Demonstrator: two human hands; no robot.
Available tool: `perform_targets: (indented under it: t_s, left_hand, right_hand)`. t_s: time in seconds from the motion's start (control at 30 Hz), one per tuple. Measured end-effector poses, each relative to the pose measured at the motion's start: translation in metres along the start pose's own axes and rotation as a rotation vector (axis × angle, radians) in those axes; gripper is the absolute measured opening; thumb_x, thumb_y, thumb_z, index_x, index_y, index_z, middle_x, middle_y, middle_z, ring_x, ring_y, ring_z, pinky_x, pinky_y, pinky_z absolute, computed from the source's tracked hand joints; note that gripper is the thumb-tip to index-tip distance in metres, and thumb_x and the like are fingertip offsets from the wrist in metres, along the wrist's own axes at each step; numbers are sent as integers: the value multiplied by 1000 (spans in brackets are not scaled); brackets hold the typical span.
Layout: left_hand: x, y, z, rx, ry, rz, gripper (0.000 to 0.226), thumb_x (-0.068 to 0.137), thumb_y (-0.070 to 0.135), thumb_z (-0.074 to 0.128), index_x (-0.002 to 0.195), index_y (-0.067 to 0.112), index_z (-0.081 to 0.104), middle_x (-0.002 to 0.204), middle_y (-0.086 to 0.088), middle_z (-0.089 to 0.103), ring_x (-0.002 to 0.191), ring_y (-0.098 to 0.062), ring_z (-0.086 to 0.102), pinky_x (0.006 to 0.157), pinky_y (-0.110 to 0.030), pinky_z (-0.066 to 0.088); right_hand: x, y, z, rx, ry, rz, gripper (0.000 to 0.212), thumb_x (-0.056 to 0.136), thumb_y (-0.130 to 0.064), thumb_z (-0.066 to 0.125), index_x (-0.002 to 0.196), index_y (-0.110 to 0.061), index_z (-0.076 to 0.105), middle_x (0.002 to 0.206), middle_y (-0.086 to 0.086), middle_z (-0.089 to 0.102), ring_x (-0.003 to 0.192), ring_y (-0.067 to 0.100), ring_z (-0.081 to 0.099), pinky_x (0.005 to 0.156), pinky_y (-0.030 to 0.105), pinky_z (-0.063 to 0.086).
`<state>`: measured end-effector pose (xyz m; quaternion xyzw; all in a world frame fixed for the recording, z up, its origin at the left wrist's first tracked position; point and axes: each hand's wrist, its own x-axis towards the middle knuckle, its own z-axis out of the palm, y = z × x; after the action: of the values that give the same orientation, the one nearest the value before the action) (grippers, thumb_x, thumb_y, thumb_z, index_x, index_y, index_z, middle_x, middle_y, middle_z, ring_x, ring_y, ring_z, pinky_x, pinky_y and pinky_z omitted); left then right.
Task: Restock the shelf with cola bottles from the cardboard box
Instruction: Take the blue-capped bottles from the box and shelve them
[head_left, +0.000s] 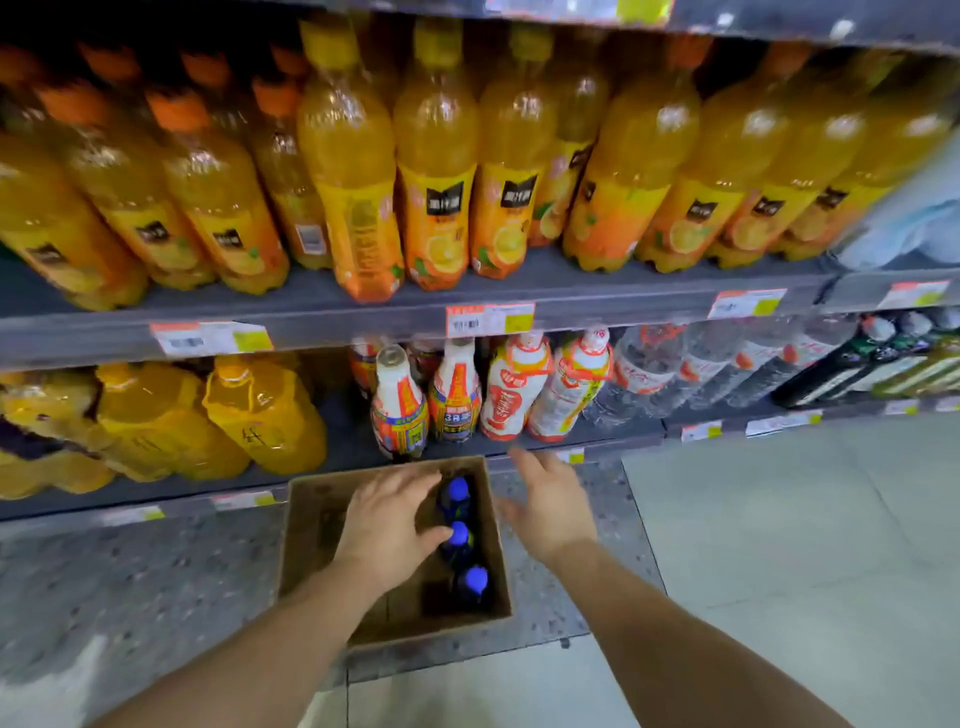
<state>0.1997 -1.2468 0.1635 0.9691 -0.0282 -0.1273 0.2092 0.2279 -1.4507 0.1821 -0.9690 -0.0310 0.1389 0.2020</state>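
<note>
Three blue-capped cola bottles (459, 535) left in cardboard box (311, 525). My left hand (387, 525) spread over them, apparently gripping nothing; right hand (550, 504) open, empty.

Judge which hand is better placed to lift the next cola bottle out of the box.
Left. The left hand is over the cardboard box, fingers spread beside the blue-capped bottles. The right hand hovers open outside the box's right wall.

Price tags (490, 319) blurred, unreadable.
</note>
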Motion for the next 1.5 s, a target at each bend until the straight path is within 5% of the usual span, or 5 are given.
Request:
perform_targets:
  t_s: [0.37, 0.67, 1.0, 1.5]
  left_hand:
    - [40, -42, 128, 33, -29, 8, 77, 74, 61, 64, 142, 41, 35, 152, 7, 33, 140, -19, 25, 116, -36, 17]
    - [44, -42, 171, -57, 9, -57, 63, 70, 56, 71, 128, 39, 52, 145, 7, 42, 135, -19, 33, 111, -31, 20]
    - [41, -49, 158, -168, 90, -101, 45, 67, 48, 77, 109, 39, 66, 141, 13, 45, 139, -17, 28, 114, -36, 7]
    - [26, -89, 87, -62, 152, -70, 41, 65, 46, 80, 104, 40, 69, 141, 11, 45, 137, -18, 29, 115, -38, 9]
  right_hand:
    - [58, 33, 80, -14, 87, -149, 69, 83, -34, 67, 145, -26, 37, 139, 7, 46, 126, 29, 41, 104, 35, 35]
    - [55, 50, 101, -19, 44, -159, 68, 81, -36, 68, 142, -27, 39, 134, 5, 49, 125, 27, 42, 104, 37, 37]
    - [67, 46, 112, 8, -7, -144, 67, 81, -36, 67, 142, -30, 40, 136, 4, 46, 126, 27, 40, 105, 35, 35]
    - [86, 25, 131, -141, -99, -176, 60, 74, -40, 75, 129, -30, 52, 136, 2, 43, 129, 28, 34, 108, 42, 28]
